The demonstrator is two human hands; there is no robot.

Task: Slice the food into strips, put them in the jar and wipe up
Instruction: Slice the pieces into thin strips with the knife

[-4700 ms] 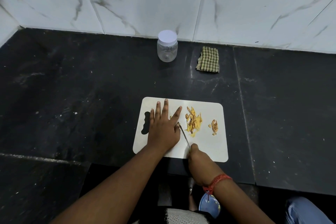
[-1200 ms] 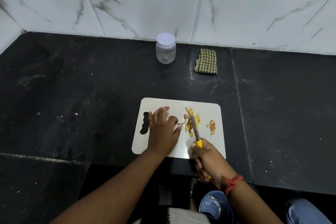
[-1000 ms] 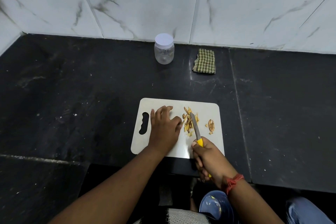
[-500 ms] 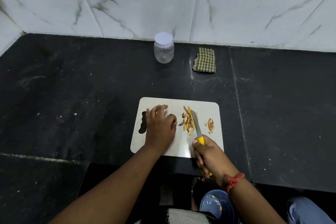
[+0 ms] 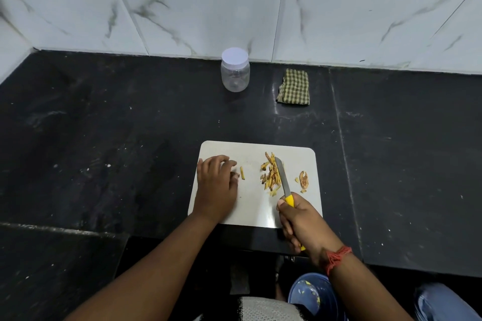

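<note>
slicing looks done. right hand (image 5: 303, 219) grips the knife (image 5: 283, 180) against the strips (image 5: 271, 176); left hand (image 5: 215, 185), loosely curled, holds nothing beside 1 stray strip (image 5: 242, 173). next: uncap the jar (image 5: 235, 69) beyond both hands.

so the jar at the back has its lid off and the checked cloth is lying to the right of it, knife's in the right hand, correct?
Not quite: the head view shows the jar with its white lid on, not off. The rest holds: the checked cloth lies to its right on the counter, and the right hand grips the knife by its yellow handle.
</note>
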